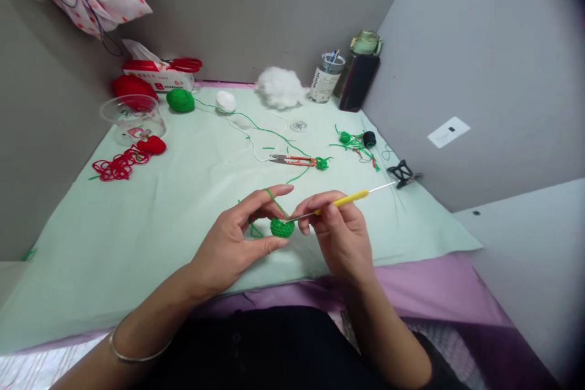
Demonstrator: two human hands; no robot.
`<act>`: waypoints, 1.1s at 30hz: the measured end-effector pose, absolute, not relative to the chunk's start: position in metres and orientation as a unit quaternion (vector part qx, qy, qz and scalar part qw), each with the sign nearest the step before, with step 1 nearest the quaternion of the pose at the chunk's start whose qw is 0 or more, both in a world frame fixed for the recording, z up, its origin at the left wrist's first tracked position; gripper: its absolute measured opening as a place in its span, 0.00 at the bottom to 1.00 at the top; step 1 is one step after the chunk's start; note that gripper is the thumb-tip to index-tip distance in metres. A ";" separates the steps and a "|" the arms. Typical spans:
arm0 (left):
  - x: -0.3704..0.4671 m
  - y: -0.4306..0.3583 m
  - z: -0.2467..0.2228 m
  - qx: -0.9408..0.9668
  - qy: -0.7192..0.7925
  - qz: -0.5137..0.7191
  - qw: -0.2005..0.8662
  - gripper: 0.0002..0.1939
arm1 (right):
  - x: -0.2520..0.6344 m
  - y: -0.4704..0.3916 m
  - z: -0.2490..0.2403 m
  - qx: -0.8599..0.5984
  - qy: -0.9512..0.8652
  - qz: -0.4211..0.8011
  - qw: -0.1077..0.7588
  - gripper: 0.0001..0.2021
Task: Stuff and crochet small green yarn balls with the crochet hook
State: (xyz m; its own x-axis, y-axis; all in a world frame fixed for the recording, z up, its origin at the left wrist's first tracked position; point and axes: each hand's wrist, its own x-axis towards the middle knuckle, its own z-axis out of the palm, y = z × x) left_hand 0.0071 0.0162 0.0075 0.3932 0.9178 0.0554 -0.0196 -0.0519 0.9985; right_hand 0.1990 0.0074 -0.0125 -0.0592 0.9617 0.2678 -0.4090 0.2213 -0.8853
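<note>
A small round green crochet piece [282,229] is pinched between the thumb and fingers of my left hand [240,234]. Green yarn [275,200] loops over that hand's raised index finger and runs back across the table. My right hand [340,231] grips a crochet hook [351,198] by its yellow handle. The hook's thin metal tip meets the top edge of the green piece. Whether a loop sits on the tip is too small to tell. Behind my hands lie orange-handled thread snips [292,160] beside a bundle of green yarn scraps [322,163].
At the back stand a green yarn ball [180,100], a white yarn ball [225,102], fluffy white stuffing [280,86], a pen cup [326,78] and a phone [360,82]. Red yarn [121,163] and a clear plastic tub [155,125] are left. Black thread [369,139] lies right.
</note>
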 end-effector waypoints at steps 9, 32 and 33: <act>0.005 0.016 0.009 0.643 0.399 0.383 0.530 0.29 | 0.208 0.004 -0.006 -0.312 -0.574 0.476 0.589 0.10; -0.003 0.018 0.013 0.723 0.363 0.354 0.469 0.26 | 0.220 0.005 -0.002 -0.289 -0.650 0.475 0.518 0.10; -0.003 0.018 0.014 0.723 0.362 0.355 0.469 0.26 | 0.219 0.005 -0.003 -0.289 -0.642 0.479 0.524 0.10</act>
